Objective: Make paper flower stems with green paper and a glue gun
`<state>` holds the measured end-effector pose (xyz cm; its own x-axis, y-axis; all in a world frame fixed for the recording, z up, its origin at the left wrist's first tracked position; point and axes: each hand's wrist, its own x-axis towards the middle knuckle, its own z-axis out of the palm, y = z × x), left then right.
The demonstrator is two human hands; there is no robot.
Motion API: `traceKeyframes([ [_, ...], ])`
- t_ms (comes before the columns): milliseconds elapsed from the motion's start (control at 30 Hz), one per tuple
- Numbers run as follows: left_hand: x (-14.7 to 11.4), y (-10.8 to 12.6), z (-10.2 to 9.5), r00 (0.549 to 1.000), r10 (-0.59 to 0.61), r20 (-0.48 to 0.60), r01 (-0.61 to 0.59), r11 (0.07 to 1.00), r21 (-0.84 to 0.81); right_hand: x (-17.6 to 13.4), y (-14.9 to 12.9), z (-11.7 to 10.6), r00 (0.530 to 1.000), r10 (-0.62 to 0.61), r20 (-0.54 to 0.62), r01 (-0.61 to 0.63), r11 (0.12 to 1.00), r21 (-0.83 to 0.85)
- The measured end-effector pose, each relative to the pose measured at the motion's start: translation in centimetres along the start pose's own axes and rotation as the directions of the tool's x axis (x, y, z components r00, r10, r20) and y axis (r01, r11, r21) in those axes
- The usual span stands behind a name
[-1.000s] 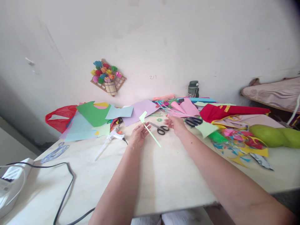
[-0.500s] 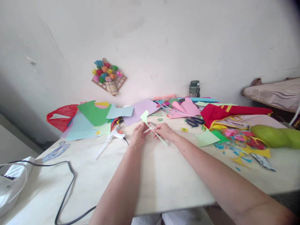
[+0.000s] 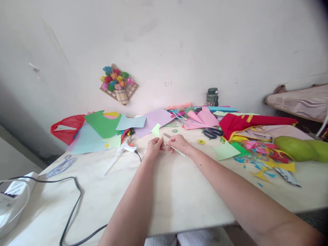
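Note:
A light green strip of paper (image 3: 156, 130) stretches across both hands, its wide end standing up beyond my left hand (image 3: 155, 147). The fingers of that hand are closed on the paper. My right hand (image 3: 177, 144) is also closed, pinching close to the left fingertips. The strip's narrow tail slants out below the right fingers. A thin grey pointed piece (image 3: 167, 135) sticks out from the right fingertips; its kind I cannot make out. Behind the hands lie a small green paper flower (image 3: 174, 131) and a yellow one (image 3: 201, 141).
To the left are a white glue gun (image 3: 125, 147), a black cable (image 3: 77, 191) and a power strip (image 3: 19, 188). Coloured paper sheets (image 3: 153, 121) line the wall side. Dark-handled scissors (image 3: 212, 132), paper scraps (image 3: 266, 160) and green fruit (image 3: 294, 148) are at right.
My left hand has turned and its fingers have closed in toward the right fingertips. The strip's wide end has dropped slightly and shifted left. My right hand has barely moved.

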<state>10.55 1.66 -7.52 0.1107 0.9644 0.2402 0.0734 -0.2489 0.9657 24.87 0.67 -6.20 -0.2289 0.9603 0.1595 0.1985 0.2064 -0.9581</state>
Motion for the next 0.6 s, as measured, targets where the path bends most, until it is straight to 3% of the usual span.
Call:
traceKeyframes([
  [167,0.08,0.10,-0.10,1.000,0.007,-0.021,-0.008,1.000,-0.025,0.00,0.11,-0.29,1.000,0.008,0.005,-0.009,0.996,0.091],
  [400,0.51,-0.08,-0.81,0.957,-0.107,-0.270,-0.002,0.927,-0.375,0.28,0.51,-0.41,0.997,0.050,0.057,-0.062,0.970,0.237],
  [600,0.45,-0.17,-0.90,0.966,-0.146,-0.215,0.028,0.881,-0.472,0.34,0.71,-0.32,0.993,0.059,0.099,-0.080,0.970,0.229],
])
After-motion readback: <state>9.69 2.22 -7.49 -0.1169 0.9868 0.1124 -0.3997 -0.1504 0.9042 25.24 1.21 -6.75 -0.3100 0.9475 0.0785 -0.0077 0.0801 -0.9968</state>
